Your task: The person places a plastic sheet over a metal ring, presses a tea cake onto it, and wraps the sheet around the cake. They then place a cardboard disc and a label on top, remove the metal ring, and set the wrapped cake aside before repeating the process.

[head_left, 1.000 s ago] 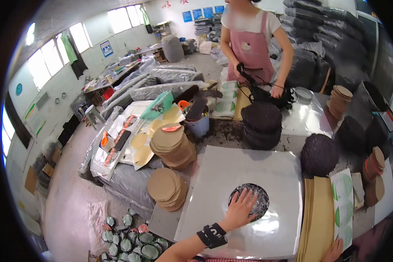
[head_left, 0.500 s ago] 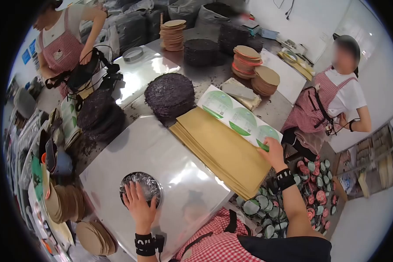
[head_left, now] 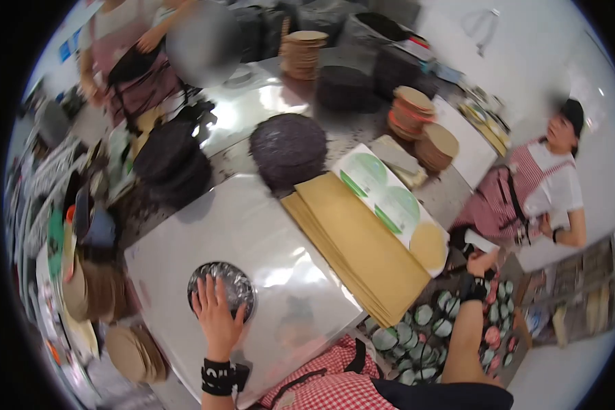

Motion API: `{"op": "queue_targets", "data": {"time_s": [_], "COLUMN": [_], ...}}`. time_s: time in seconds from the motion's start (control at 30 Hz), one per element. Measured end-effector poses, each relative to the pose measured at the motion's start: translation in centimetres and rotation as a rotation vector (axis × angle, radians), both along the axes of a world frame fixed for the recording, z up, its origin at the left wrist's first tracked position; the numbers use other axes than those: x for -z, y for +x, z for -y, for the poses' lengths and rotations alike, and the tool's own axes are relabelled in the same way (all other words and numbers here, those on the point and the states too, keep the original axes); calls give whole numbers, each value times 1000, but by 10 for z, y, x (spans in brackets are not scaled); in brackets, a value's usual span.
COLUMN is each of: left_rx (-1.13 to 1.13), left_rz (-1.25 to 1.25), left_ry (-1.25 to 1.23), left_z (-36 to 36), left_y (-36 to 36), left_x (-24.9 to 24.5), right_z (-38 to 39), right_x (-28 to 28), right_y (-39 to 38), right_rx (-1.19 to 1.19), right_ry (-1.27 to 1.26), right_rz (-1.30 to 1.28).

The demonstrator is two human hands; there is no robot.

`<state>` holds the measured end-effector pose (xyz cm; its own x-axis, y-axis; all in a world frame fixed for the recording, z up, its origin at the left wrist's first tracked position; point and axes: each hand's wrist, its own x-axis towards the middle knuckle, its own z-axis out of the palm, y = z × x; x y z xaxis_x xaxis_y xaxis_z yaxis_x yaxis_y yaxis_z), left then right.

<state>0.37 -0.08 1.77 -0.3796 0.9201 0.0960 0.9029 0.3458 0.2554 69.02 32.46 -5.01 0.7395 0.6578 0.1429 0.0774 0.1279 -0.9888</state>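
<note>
My left hand rests with spread fingers on a dark round cake wrapped in clear, shiny film. The cake lies on a glossy, sheet-covered work surface. Out to the right, my right hand is closed on a peeled label, whose pale side shows; the hand is slightly blurred. Between the hands lies a label sheet with two round green-and-white labels and a bare yellowish circle at its near end. A stack of tan paper sheets sits alongside it.
Dark round stacks stand beyond the surface. Brown cardboard discs are piled at the left, with more piles at the back. Many green and red labelled rounds fill the area below my right arm. Two people in checked aprons stand nearby.
My right hand has moved right, away from the label sheet, with a label peeled off it. A bare circle shows where that label was. My left hand stays on the wrapped cake.
</note>
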Motion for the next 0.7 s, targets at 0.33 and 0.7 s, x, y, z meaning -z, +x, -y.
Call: {"op": "queue_targets", "data": {"time_s": [0.33, 0.7], "left_rx": [-49, 21], "left_rz": [73, 116], "left_ry": [34, 260], "left_z": [5, 6], "left_y": [-6, -12], "left_x": [6, 17], "right_z": [132, 198], "right_x": [-45, -107], "right_y": [-492, -580], "right_rx": [-1426, -1736], "right_ry": [406, 398], "right_rz": [854, 1415]}}
